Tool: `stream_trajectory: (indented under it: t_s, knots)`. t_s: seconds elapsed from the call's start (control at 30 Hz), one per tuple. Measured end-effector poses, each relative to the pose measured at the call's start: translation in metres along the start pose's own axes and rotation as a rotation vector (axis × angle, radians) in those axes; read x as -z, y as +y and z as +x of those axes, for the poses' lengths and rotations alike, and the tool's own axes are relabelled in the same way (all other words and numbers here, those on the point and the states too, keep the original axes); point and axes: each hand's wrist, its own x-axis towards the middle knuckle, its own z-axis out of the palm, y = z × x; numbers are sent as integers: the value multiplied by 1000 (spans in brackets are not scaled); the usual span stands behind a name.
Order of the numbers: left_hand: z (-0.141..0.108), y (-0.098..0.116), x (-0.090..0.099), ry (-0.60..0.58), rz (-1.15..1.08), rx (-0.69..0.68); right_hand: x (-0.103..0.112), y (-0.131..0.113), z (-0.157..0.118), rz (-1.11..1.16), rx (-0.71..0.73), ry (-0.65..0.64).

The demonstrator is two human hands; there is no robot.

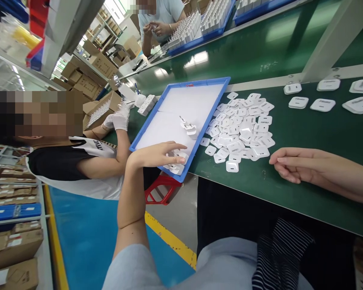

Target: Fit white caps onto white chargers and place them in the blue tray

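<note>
Left hand [155, 155] fingers spread on plugs [177, 161] at tray [199, 121] corner; right hand [293, 165] loosely curled, empty. Risk: plugs nudged over the edge.

A tray [222, 86] is set on the table [305, 133], with a pile of caps [240, 131] just right of it and larger covers [326, 96] well beyond to the right. Plugs [177, 161] are gathered in the tray's near corner, under the left hand [157, 155]; two more plugs [189, 127] lie mid-tray. The right hand [293, 165] is rested on the table, near the pile.
</note>
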Motion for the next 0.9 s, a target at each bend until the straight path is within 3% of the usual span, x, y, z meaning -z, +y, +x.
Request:
stream_trajectory:
  t_s: [0.2, 0.27, 0.37, 0.4, 0.47, 0.57, 0.67, 0.77, 0.9]
  knots:
    - [-14, -2, 5, -13, -26, -1, 0, 0, 1, -5, 6, -9]
    - [-18, -4, 12, 116, -9, 13, 0, 0, 2, -1, 11, -8]
    - [-15, -8, 26, 459, 59, 44, 0, 0, 2, 11, 14, -10]
    - [-9, -9, 30, 525, 82, 37, 1, 1, 2, 17, 10, -15]
    - [10, -10, 37, 513, 110, -19, 3, 3, 3, 30, -1, -32]
    - [47, -10, 42, 357, 127, -128, 5, 6, 3, 50, 1, -48]
    - [74, -8, 42, 350, 166, -149, 5, 7, 3, 52, 5, -36]
    - [75, -13, 42, 422, 164, -139, 5, 6, 3, 50, 18, -50]
    - [45, -34, 41, 487, 85, -126, 6, 7, 4, 47, 23, -67]
